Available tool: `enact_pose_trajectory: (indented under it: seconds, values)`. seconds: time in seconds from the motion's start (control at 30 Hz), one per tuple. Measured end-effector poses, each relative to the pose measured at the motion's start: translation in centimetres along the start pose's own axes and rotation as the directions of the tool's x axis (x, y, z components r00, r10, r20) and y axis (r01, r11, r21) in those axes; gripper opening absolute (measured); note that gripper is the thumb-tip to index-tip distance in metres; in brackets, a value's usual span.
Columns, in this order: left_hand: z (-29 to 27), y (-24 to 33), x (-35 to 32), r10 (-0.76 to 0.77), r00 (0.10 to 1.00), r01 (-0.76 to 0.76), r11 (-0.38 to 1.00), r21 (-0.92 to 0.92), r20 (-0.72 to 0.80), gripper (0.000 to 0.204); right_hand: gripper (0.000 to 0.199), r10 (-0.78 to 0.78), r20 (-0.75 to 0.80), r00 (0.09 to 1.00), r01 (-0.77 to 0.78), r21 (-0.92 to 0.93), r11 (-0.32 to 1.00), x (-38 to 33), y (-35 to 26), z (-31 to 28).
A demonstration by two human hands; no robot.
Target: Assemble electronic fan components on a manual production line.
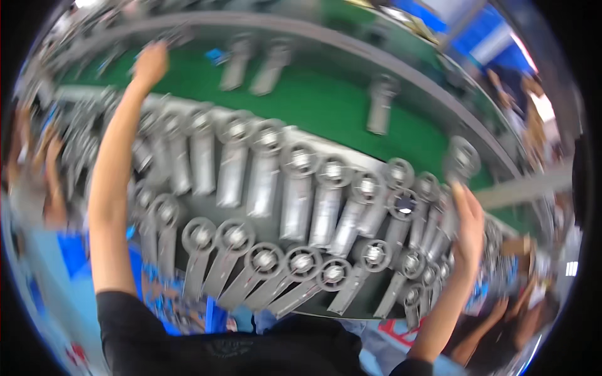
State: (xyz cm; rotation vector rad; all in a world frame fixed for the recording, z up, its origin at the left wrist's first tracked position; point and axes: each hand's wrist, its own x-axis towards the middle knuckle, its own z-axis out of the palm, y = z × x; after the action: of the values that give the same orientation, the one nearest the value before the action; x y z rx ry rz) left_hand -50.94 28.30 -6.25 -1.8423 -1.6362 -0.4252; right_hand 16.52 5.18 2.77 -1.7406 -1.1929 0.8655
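Long rows of grey parts, each with a ring-shaped head and a flat handle (263,182), lie side by side on the dark worktop. My left hand (150,64) reaches across to the green belt (313,106), near grey parts at its far left. Blur smears its fingers, and I cannot make out anything in them. My right hand (469,232) is closed around the handle of a grey ring-headed part (464,156), whose head points away over the belt's near edge. Three similar parts rest apart on the belt, and a small blue piece (216,56) lies beside them.
A grey rail (351,44) borders the belt's far side. At the left, another person's arm (53,182) is by a dense pile of grey parts. A person's arms (495,326) show at the lower right. Blue bins (216,315) stand below the worktop.
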Motion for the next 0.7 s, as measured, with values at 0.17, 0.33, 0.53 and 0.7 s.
enact_pose_trajectory:
  seconds: [0.17,0.33,0.53,0.7]
  values:
    - [-10.4,3.2,-1.4,-0.101,0.985,0.067,0.97,-0.236,-0.138,0.048,0.037,-0.002,-0.041,0.999,0.004,0.031,1.0,-9.5,4.5,-8.5]
    - [-30.8,6.8,-18.5,-0.367,0.929,0.368,0.908,-0.202,0.043,0.042,0.045,-0.028,0.177,0.984,0.066,-0.211,0.975,-16.6,3.4,-7.6]
    - [-29.2,8.7,-30.7,-0.536,0.841,0.54,0.837,-0.081,0.071,0.041,0.034,0.054,0.232,0.971,-0.06,0.019,0.998,-22.5,8.6,-8.7]
    - [-26.8,4.3,-37.3,-0.49,0.867,0.481,0.871,0.102,0.092,0.043,0.018,0.183,0.344,0.921,-0.246,0.149,0.958,-24.9,8.2,-5.8]
